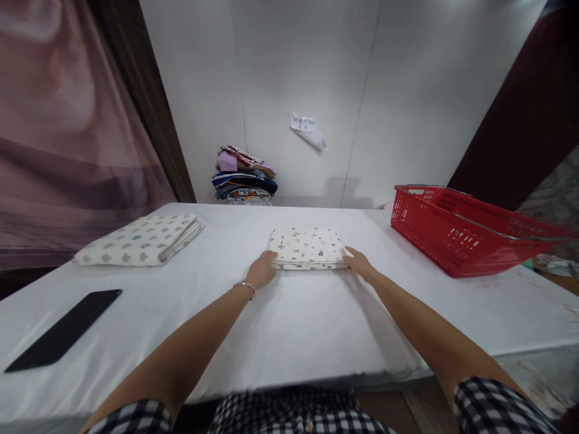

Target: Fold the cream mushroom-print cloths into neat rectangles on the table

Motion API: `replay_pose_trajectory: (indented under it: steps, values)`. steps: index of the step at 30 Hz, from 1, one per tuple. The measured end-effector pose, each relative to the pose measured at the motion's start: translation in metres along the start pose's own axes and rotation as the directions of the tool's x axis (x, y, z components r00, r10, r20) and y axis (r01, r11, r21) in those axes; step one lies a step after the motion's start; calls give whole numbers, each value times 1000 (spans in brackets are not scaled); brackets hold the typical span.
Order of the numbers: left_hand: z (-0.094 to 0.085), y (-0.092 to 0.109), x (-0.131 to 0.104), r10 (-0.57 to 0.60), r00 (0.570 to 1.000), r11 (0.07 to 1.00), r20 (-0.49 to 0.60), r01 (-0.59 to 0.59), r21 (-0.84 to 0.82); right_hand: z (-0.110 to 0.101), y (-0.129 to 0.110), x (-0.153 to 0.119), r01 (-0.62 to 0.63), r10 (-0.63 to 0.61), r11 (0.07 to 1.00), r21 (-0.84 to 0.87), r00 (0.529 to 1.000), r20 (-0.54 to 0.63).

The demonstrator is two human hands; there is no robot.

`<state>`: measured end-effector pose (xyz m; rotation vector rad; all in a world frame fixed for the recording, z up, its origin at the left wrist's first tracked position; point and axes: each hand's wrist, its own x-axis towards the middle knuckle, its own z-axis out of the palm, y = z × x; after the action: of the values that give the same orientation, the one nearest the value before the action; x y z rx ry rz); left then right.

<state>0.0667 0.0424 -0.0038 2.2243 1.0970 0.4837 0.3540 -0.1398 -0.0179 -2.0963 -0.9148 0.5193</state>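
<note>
A folded white cloth [308,246] with a small scattered print lies flat on the white-covered table [312,331], its layered edge facing me. My left hand [263,269] grips its near left corner, with the fingertips partly hidden at the cloth's side. At the opposite near corner, my right hand [358,263] holds the cloth between thumb and fingers. Both arms reach forward, and a bracelet [248,287] circles the left wrist.
Left of me lies a larger folded cloth [136,242] with grey shapes, and nearer a flat black slab [66,331]. A red plastic basket [434,226] stands on the right. Behind the table's far edge rises a stack of folded fabrics [244,178], beside a wall with a paper note [302,124].
</note>
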Motion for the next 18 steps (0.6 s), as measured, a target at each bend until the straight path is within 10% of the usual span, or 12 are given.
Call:
replay_pose_trajectory:
  steps: [8,18]
  values:
    - [-6,3,32,-421,906,861,39,412,-297,0,-23,29,-354,346,925,135,935,80]
    - [-9,8,35,-466,875,764,133,474,-438,3,-21,40,-463,449,864,195,886,115]
